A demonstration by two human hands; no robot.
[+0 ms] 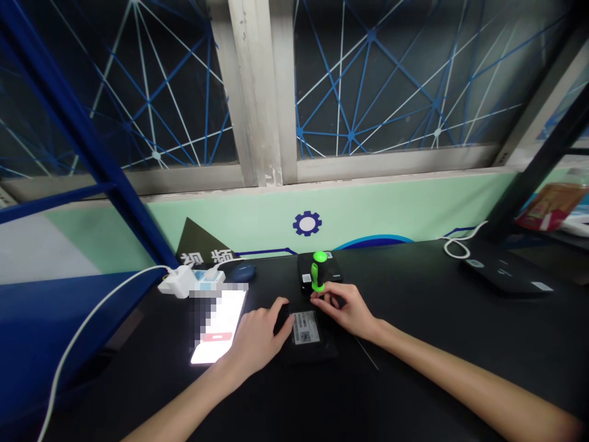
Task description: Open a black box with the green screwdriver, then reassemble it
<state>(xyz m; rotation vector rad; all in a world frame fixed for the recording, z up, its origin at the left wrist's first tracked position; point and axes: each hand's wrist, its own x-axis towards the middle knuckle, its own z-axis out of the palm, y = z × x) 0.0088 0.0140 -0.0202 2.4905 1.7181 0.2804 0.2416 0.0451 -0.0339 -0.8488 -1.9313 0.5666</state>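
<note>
A flat black electronic device [322, 350] with a white printed label [306, 327] lies on the black table in front of me. My left hand [260, 334] grips its left side, thumb by the label and index finger at the far corner. Beyond the device's far right corner, my right hand [347, 307] is closed in a pinch; whatever is between its fingertips is too small to make out. Just above those fingertips stands a bright green and black object [319, 273], its kind unclear. Behind it is another black box [305, 265] with small labels.
A lit phone or tablet [225, 325], partly pixelated, lies beside my left hand. Behind it are a power strip [211, 279] with a white charger [181, 281] and a dark blue mouse [242, 272]. Another black device [506, 276] lies at right; a thin rod [368, 355] lies below my right wrist.
</note>
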